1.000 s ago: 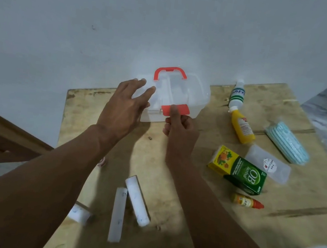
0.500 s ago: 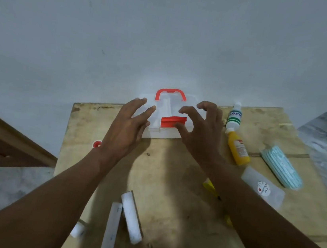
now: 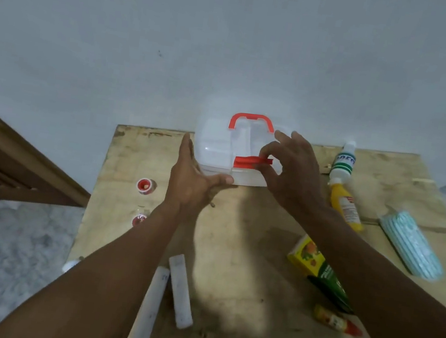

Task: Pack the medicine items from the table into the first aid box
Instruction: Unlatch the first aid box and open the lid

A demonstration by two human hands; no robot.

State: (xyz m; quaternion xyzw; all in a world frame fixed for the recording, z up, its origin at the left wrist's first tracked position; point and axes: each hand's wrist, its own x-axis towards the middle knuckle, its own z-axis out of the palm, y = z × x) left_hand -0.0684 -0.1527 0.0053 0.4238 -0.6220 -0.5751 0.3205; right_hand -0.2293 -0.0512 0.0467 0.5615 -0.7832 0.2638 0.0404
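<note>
The first aid box (image 3: pixel 219 145), translucent white with a red handle (image 3: pixel 252 119) on top and a red latch (image 3: pixel 248 162) on its front, sits at the far edge of the wooden worktop (image 3: pixel 249 243), close to the pale wall (image 3: pixel 232 42). The lid looks down on the base, though blur makes it hard to say whether it is fully seated. The left hand (image 3: pixel 191 184) braces the box's left side. Its fingers (image 3: pixel 187 147) lie straight and flat along that wall and its thumb is spread along the lower front edge, curling round nothing. The right hand (image 3: pixel 292 172) reaches over the box's right half, with thumb and forefinger bent in to pinch the right end of the latch and the other fingers arched above the lid. Just right of the box stands a white bottle (image 3: pixel 344 162) with a green-banded label. A yellow bottle (image 3: pixel 345 207) lies touching its near side. Farther right lies a stack of teal face masks (image 3: pixel 410 247). Nearer the person, partly under the right forearm, are a yellow-and-green carton (image 3: pixel 316 269) and a small red-capped bottle (image 3: pixel 338 321). Between the forearms lie two white tubes (image 3: pixel 180 288), side by side. At the worktop's left edge sit two small red-topped pots (image 3: pixel 145 185), well apart from the box.
</note>
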